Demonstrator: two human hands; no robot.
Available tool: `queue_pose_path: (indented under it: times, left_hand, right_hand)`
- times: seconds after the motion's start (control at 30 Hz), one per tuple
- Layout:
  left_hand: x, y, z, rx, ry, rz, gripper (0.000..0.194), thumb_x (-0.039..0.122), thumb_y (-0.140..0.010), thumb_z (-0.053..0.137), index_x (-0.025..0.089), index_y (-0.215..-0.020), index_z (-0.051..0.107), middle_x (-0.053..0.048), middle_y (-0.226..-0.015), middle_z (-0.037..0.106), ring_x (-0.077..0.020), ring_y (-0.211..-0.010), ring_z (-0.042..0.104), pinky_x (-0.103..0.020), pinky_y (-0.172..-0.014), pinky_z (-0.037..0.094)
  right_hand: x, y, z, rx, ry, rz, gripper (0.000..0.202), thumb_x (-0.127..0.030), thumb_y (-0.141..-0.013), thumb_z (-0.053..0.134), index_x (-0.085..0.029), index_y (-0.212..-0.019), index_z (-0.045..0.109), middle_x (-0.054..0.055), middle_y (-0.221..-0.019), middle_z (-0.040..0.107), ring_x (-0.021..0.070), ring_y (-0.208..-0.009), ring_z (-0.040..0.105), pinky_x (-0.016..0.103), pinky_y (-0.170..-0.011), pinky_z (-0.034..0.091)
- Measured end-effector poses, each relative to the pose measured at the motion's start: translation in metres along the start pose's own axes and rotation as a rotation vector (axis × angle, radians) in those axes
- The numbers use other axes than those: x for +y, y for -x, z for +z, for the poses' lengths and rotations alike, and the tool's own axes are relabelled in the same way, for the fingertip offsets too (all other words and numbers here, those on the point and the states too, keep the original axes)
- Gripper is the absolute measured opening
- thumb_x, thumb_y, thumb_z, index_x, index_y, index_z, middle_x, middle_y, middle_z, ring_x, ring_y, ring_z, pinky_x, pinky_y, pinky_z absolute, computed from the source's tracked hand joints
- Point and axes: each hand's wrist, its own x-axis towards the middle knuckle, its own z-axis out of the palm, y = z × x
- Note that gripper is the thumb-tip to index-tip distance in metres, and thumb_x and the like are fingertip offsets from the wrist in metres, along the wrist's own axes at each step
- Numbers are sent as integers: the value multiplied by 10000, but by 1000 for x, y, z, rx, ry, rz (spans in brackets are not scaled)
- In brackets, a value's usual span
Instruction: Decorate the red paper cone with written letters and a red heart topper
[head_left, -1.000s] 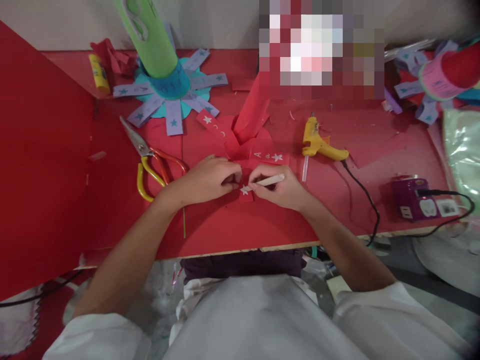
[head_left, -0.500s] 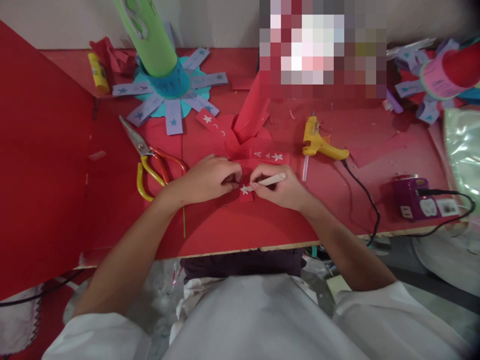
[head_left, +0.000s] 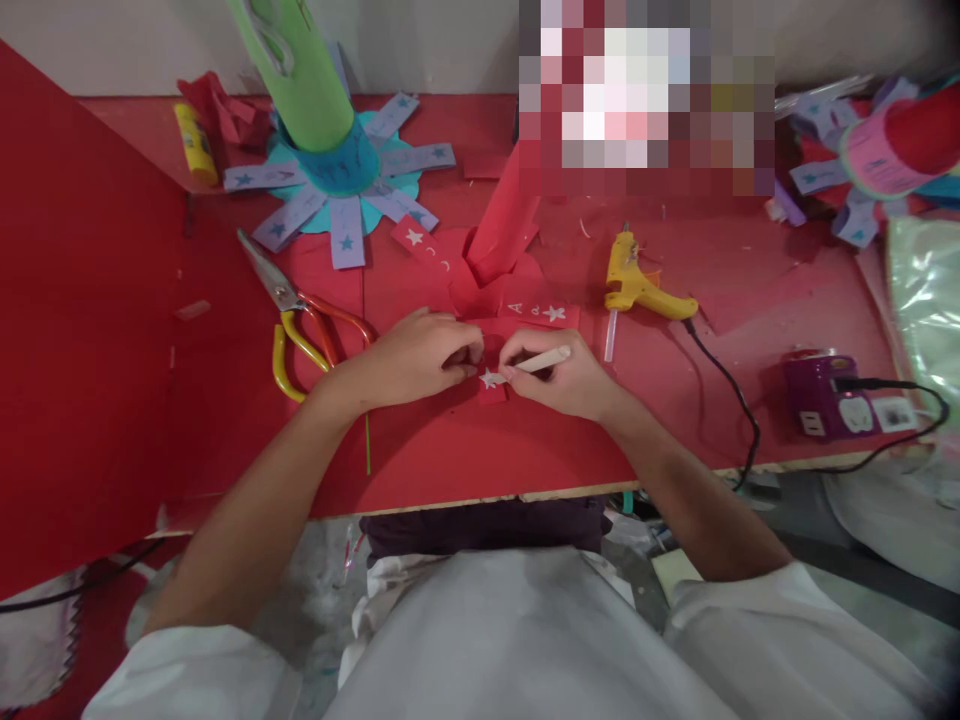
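Note:
My right hand (head_left: 562, 372) grips a white pen (head_left: 547, 359), its tip at a white star (head_left: 489, 378) drawn on a red paper strip (head_left: 492, 397). On the other side, my left hand (head_left: 431, 355) is closed, with curled fingers at the strip's left edge that hold it. The strip belongs to a red paper piece with a rolled red paper tube (head_left: 506, 225) rising from its middle. Two more of its strips carry white marks: one (head_left: 420, 243) at upper left and one (head_left: 546, 312) just above my right hand.
Scissors (head_left: 289, 310) lie left of my left hand. A yellow glue gun (head_left: 637, 280) with a black cord lies to the right, near a purple power adapter (head_left: 825, 395). Behind stand a green paper tube (head_left: 307, 90) on a blue flower base and a yellow glue stick (head_left: 196, 145).

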Motion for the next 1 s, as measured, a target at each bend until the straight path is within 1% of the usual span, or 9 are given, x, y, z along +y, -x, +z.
queue_pose_path:
  times: [0.2, 0.3, 0.43, 0.57, 0.67, 1.0]
  left_hand:
    - [1, 0, -1, -7, -7, -11, 78, 143, -922, 638, 217, -928, 664, 3, -933, 756, -214, -926, 662, -358, -933, 379]
    - [1, 0, -1, -5, 2, -12, 78, 147, -922, 641, 215, -944, 671, 4, -945, 760, -213, -931, 665, -365, -949, 381]
    - [0, 0, -1, -3, 4, -9, 78, 148, -920, 642, 214, -947, 673, 4, -944, 761, -210, -928, 665, -366, -956, 383]
    - [-1, 0, 0, 5, 5, -1, 86, 145, -912, 639, 218, -944, 672, 5, -936, 759, -207, -920, 669, -359, -958, 386]
    - [-1, 0, 0, 10, 4, 1, 92, 143, -911, 635, 220, -945, 673, 4, -935, 760, -209, -919, 670, -357, -954, 391]
    - [-1, 0, 0, 9, -1, 2, 84, 152, -912, 635, 219, -949, 670, 4, -934, 756, -212, -923, 666, -365, -956, 391]
  right_hand:
    - [1, 0, 0, 2, 5, -11, 71, -209, -902, 681, -196, -833, 696, -51, -667, 647, 80, -553, 455, 239, -545, 348]
    - [1, 1, 0, -17, -6, -5, 77, -217, -902, 691, -195, -829, 697, -53, -660, 639, 77, -545, 447, 237, -534, 342]
    - [-1, 0, 0, -4, -11, -10, 79, -212, -903, 690, -193, -827, 698, -54, -658, 632, 76, -548, 445, 235, -535, 341]
    - [-1, 0, 1, -29, -25, -3, 100, -240, -910, 694, -192, -822, 697, -52, -650, 628, 77, -539, 447, 238, -528, 342]
    - [-1, 1, 1, -14, -22, 4, 98, -243, -911, 692, -194, -827, 697, -53, -649, 620, 80, -544, 433, 242, -537, 343]
    - [-3, 0, 0, -41, -26, 9, 99, -238, -902, 688, -193, -813, 688, -51, -653, 634, 78, -543, 453, 237, -529, 344]
